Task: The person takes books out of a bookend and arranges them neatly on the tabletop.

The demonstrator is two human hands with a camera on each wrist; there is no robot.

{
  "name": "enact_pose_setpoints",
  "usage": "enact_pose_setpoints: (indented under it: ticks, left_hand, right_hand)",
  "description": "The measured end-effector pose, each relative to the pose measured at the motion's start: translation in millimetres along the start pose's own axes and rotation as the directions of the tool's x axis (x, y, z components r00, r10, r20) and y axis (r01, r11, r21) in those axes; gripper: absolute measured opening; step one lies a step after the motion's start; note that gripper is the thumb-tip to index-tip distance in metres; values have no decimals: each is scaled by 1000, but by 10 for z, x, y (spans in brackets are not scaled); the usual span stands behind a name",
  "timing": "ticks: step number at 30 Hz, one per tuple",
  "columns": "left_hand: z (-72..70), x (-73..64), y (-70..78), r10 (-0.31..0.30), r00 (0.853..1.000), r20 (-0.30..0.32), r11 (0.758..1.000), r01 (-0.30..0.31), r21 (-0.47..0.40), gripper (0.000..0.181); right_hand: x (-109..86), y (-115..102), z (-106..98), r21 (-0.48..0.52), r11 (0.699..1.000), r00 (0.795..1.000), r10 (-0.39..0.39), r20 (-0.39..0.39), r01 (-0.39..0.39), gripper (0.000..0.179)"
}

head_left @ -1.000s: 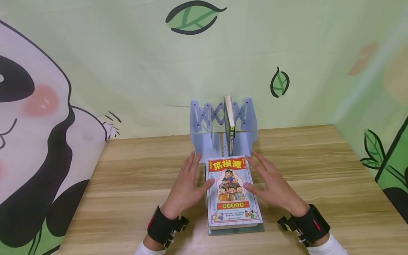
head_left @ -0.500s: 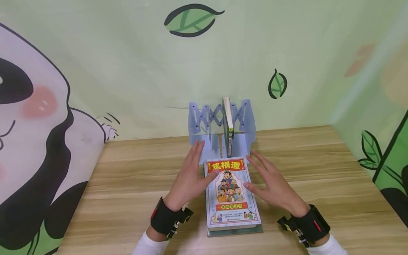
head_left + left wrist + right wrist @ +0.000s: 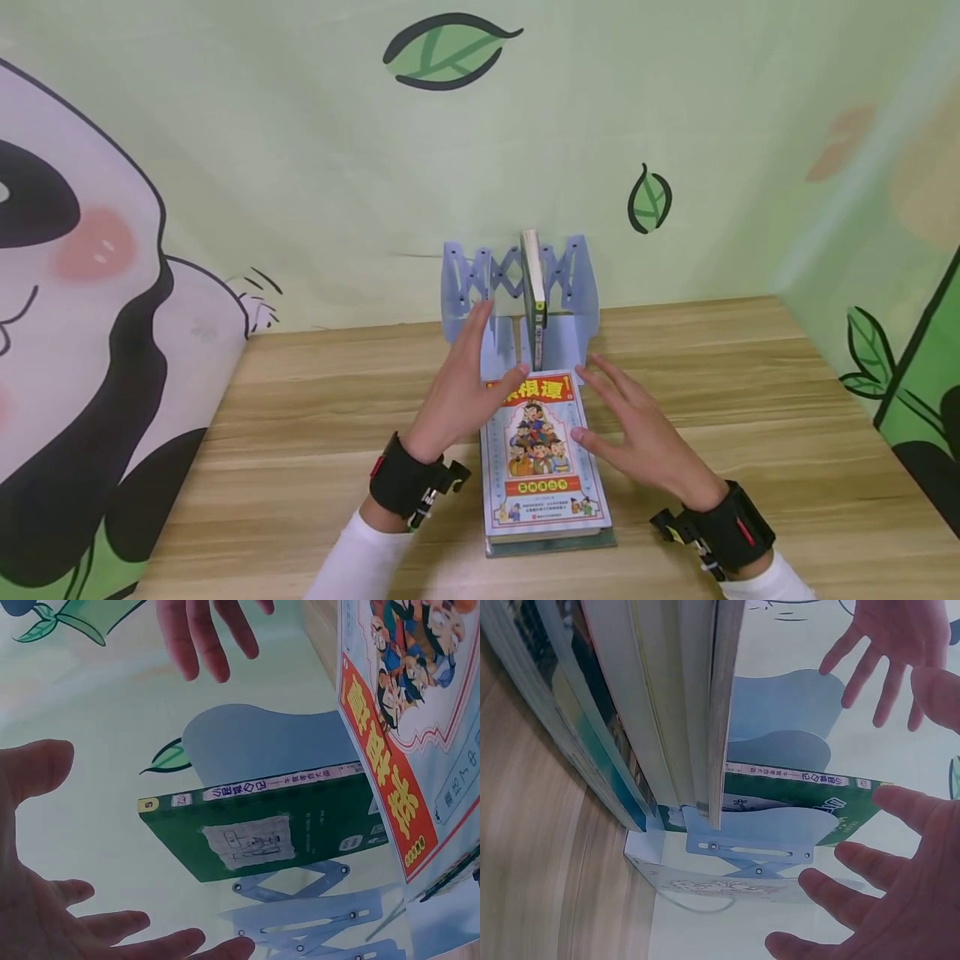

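Observation:
A stack of books (image 3: 652, 712) lies flat on the wooden table in front of a blue expandable book rack (image 3: 455, 292). Its top book (image 3: 543, 500) has a white, red-banded cover with cartoon figures. One green-covered book (image 3: 255, 832) stands upright in the rack, spine outward. My left hand (image 3: 461, 392), fingers spread and holding nothing, is above the stack's upper left corner, its fingertips in front of the rack. To the right of the top book hovers my right hand (image 3: 645, 433), also empty with fingers apart; its thumb points towards the cover.
The wooden table (image 3: 322, 417) extends to both sides of the books. Behind the rack hangs a pale green backdrop (image 3: 300, 167) with leaves and a large panda (image 3: 82, 275). Black straps (image 3: 408, 479) with small cameras sit on both wrists.
My left hand has moved forward and slightly right, from beside the stack towards the rack, now covering part of the cover's title. The right hand stays nearly still. The view has shifted slightly.

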State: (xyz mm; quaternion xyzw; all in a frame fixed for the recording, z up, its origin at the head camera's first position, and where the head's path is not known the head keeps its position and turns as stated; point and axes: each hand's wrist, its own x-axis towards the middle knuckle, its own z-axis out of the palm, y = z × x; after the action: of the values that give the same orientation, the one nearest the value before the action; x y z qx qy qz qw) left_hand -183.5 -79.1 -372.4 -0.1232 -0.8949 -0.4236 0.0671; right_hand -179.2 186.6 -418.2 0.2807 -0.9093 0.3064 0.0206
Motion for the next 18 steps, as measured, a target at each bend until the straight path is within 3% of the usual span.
enact_pose_setpoints:
  ticks: [10, 18]
  left_hand:
    - [69, 92, -32, -33, 999, -25, 999, 32, -39, 87]
    - [87, 202, -2, -45, 999, -4, 994, 45, -95, 87]
  right_hand:
    - [7, -17, -19, 0, 1000, 1000, -13, -12, 13, 77]
    - [7, -8, -34, 7, 1000, 1000, -3, -5, 3, 77]
